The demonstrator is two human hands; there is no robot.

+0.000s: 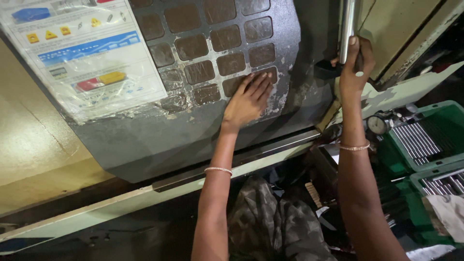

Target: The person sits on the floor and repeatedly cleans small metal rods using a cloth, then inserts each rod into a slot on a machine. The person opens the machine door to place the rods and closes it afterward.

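Grey, worn keypad panel [212, 53] with grimy square keys; left hand [247, 99] lies flat, fingers released; right hand [355, 65] grasps a shiny metal handle [348, 24].

Two hands [249, 99], two green crates [425, 135]

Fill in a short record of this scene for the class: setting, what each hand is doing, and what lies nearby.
Setting: dark grey machine panel with worn square keys
Left hand: flat on the lower keys, fingers spread
Right hand: wrapped around a shiny metal handle bar
Wrists: a thin bracelet on each
Nearby: plastic-covered chart, dial gauge, green trays of metal rods
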